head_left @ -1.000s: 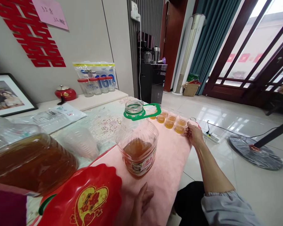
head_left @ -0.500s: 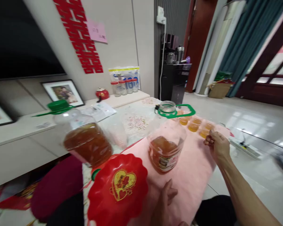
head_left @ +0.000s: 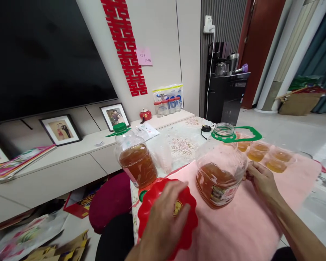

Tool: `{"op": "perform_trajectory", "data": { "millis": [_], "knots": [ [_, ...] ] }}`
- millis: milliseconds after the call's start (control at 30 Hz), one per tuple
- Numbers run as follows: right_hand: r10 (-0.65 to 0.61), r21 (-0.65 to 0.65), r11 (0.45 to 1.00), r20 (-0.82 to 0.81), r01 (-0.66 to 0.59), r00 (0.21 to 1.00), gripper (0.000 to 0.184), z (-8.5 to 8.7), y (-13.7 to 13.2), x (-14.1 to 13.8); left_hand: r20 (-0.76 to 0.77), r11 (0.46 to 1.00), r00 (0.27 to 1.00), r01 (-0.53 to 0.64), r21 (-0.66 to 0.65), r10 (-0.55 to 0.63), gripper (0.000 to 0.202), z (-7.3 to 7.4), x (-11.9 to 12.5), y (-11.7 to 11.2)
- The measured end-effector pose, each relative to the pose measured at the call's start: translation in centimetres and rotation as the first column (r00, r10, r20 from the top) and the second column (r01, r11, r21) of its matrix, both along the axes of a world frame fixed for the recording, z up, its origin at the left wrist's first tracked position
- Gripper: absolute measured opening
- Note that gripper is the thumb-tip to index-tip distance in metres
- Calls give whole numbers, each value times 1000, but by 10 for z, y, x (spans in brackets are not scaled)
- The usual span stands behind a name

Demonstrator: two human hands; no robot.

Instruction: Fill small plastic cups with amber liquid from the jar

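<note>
My left hand [head_left: 164, 219] lies spread and open over a red scalloped plate [head_left: 188, 224] at the near edge of a pink cloth [head_left: 241, 232]. My right hand [head_left: 260, 179] rests with curled fingers against the right side of an open clear jug [head_left: 220, 170], part full of amber liquid, with a green handle ring. Several small cups of amber liquid [head_left: 256, 154] stand behind the hand on the cloth. A second, capped jug of amber liquid [head_left: 136, 159] stands to the left.
A stack of clear plastic cups [head_left: 163, 156] lies between the jugs. A low white cabinet [head_left: 70, 163] holds framed photos, small jars and a red pot under a big black screen. A dark red cushion [head_left: 108, 201] and papers lie on the floor at left.
The view swung left. My left hand rose from the cloth onto the red plate. My right hand drew back from the small cups to the side of the open jug.
</note>
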State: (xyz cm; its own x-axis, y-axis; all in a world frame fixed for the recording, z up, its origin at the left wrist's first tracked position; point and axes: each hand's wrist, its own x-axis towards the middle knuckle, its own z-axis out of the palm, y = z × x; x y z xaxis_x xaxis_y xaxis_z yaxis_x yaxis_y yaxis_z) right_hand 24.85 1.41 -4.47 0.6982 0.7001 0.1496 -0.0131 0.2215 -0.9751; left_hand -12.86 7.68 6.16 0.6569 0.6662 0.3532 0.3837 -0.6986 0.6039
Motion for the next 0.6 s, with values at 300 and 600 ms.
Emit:
{"op": "perform_trajectory", "data": {
  "millis": [300, 600],
  "knots": [
    [-7, -25, 1000, 0, 7, 1000, 33, -1, 13, -3, -301, 951, 926, -145, 274, 228, 36, 50, 26, 101],
    [9, -115, 993, 10, -7, 1000, 29, -4, 18, -3, -541, 969, 814, -105, 225, 213, 19, 44, 47, 144]
  ]
}}
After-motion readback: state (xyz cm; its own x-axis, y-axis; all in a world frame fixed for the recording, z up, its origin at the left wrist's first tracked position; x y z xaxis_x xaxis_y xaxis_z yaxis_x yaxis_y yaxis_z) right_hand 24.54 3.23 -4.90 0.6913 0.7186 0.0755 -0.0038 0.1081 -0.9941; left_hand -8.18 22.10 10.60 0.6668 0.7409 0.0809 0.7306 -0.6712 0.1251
